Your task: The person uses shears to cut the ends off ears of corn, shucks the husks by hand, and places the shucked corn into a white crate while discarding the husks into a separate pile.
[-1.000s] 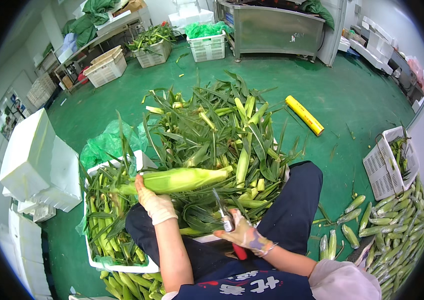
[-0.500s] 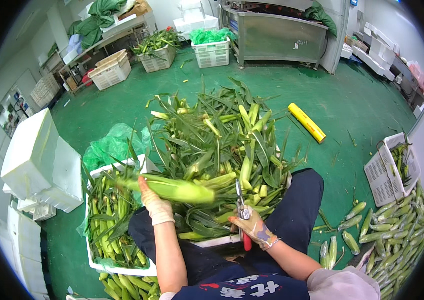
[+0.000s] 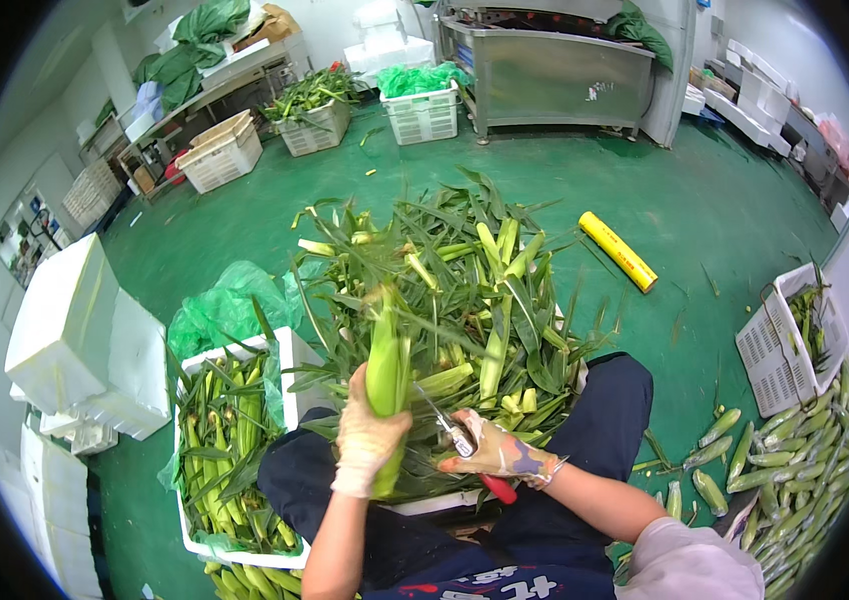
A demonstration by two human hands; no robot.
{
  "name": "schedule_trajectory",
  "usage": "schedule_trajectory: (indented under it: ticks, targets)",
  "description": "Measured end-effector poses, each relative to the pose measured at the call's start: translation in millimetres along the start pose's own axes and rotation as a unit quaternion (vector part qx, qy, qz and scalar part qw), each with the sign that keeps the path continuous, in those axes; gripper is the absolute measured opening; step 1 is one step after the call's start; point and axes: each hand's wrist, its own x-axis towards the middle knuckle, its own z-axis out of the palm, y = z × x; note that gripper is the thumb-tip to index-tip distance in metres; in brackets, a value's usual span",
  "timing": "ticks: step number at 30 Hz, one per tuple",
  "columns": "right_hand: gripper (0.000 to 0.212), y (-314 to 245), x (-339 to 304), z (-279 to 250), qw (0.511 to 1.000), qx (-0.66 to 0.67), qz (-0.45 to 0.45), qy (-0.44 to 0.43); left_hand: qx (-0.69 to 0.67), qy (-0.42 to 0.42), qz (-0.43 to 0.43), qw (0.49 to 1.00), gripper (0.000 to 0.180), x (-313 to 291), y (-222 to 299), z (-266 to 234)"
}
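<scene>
Upright in front of me stands a green ear of corn in its husk [image 3: 383, 362], its silk end at the top. My left hand [image 3: 369, 432], in a pale glove, is wrapped round its lower part. My right hand [image 3: 507, 452], in a stained glove, grips pruning shears with red handles [image 3: 498, 488]; their blade points up and left, close beside the ear. Beyond both hands rises a heap of husk leaves and cut stalks [image 3: 435, 270]. By my left knee, a white foam box [image 3: 288, 365] holds several unpeeled ears.
Wrapped corn ears [image 3: 805, 465] lie piled at the right, beside a white basket [image 3: 770, 375]. A yellow roll [image 3: 618, 252] rests on the green floor. Green plastic film [image 3: 220, 310] and stacked foam boxes [image 3: 65, 320] stand left. Crates [image 3: 423, 118] and a steel machine [image 3: 565, 85] are at the back.
The ear has swung from lying sideways to upright and come nearer the middle, with my left hand round it. The shears have tilted toward the left.
</scene>
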Motion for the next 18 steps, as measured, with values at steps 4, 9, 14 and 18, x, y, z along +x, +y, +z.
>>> schedule_trajectory:
  ticks: [4, 9, 14, 18]
  targets:
    - [0.110, -6.3, 23.5, -38.7, 0.997, -0.038, 0.040, -0.061, 0.044, -0.122, 0.003, 0.992, 0.087, -25.0, -4.3, -17.7]
    - [0.065, -9.4, 27.6, -88.5, 0.985, -0.029, -0.055, -0.159, 0.001, -0.202, 0.036, 0.979, 0.084, -23.3, 1.2, -27.4]
    - [0.025, -21.7, -9.7, -43.2, 0.979, 0.191, 0.051, -0.056, -0.385, -0.149, -0.078, 0.907, 0.081, -22.4, -19.0, -12.4]
    - [0.043, -9.3, -39.9, -20.0, 0.955, 0.283, 0.070, 0.046, -0.615, -0.151, -0.161, 0.757, 0.068, -25.9, -11.5, 1.0]
